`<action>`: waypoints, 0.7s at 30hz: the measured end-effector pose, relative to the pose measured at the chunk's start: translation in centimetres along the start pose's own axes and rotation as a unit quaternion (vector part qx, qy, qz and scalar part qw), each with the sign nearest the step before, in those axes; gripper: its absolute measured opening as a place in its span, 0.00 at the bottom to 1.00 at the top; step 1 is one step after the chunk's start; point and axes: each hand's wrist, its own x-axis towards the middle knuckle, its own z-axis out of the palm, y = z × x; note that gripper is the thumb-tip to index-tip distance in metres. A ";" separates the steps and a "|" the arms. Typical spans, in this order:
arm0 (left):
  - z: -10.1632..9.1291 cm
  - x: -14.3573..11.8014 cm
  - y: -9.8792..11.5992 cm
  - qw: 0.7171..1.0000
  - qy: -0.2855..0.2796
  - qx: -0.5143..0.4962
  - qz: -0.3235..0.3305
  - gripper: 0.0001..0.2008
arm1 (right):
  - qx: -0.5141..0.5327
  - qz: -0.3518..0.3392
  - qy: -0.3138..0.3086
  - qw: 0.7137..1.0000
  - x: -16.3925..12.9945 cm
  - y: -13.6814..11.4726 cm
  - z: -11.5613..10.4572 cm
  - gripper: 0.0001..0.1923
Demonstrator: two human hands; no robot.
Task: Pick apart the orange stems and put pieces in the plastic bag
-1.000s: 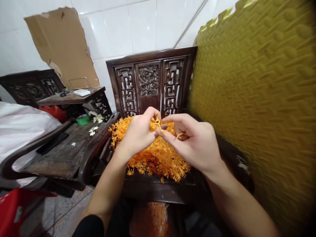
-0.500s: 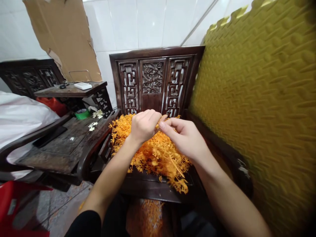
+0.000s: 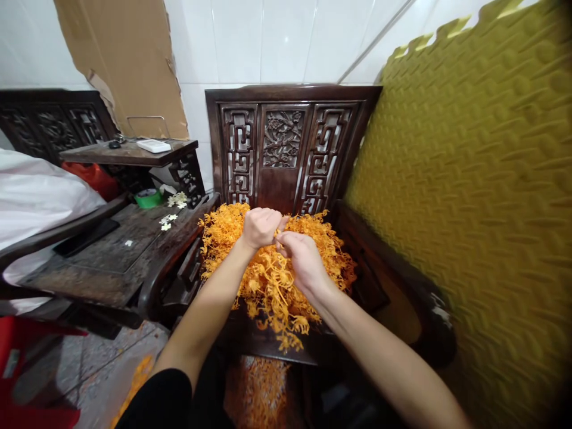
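A heap of orange plastic flower sprigs (image 3: 322, 238) covers the seat of a carved dark wooden chair. Above its middle, my left hand (image 3: 261, 227) is closed in a fist, back of the hand upward. My right hand (image 3: 304, 256) meets it from the right, thumb and fingers pinched together against the left fingers. A bit of orange shows where the fingers meet, and a looser bunch of orange sprigs (image 3: 272, 286) spills down beneath the hands towards the seat's front edge. The gripped ends are mostly hidden by my fingers.
The carved chair back (image 3: 283, 185) rises behind the heap. A yellow foam mat (image 3: 469, 179) stands along the right. On the left, a wooden chair seat (image 3: 89, 280) bears green tape (image 3: 149, 198) and pale flower pieces (image 3: 167, 221). A red stool (image 3: 27, 369) stands at lower left.
Both hands have shifted slightly within the view, the right one to the left and lower. The loose orange bunch below them has swung left. My fingers remain together.
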 end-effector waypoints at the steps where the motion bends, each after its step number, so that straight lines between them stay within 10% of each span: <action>1: 0.3 -0.1 0.2 1.000 -0.001 -0.001 -0.016 0.28 | 0.004 -0.007 0.004 1.000 0.1 0.2 0.1 0.12; 7: 2.3 -1.0 -0.1 0.985 -0.015 -0.003 -0.173 0.28 | -0.005 -0.038 0.010 0.999 -1.4 -0.2 -0.4 0.11; 13: -1.3 0.1 -4.4 0.905 0.097 -0.023 -0.414 0.29 | -0.089 -0.108 -0.120 0.983 -4.9 -3.8 -0.9 0.13; 21: -7.8 7.5 3.5 0.914 -0.051 -0.318 -0.246 0.22 | -0.153 -0.206 -0.077 0.963 -4.3 -7.5 -4.5 0.14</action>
